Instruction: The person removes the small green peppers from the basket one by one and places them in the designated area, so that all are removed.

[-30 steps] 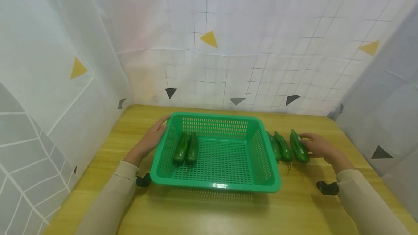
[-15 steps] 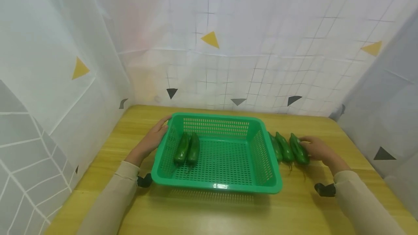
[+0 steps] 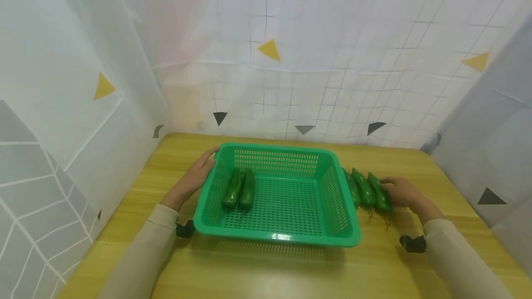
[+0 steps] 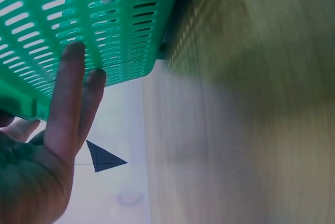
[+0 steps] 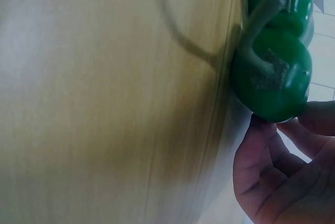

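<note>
Glossy peppers (image 3: 365,190), shiny plastic basket (image 3: 276,237); wood-grained tabletop (image 3: 270,273)

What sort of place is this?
Probably a small makeshift indoor workspace: pale patterned sheets line the back and both sides of a wood-grained table, which bears a slotted green basket and some green vegetables.

Under my left hand (image 3: 192,179) and right hand (image 3: 402,194), a yellowish, wood-grained worktop (image 3: 266,276) is stretching out. Beyond both, I am facing pale sheeting (image 3: 324,8) that is hanging behind the worktop's far edge, its thin grid lines crossing and a yellow triangle (image 3: 270,50) showing higher up, between my hands. Left of my left hand, grey patches (image 3: 18,163) are bearing white lines; right of my right hand, a dark triangle (image 3: 490,198) is standing out.
</note>
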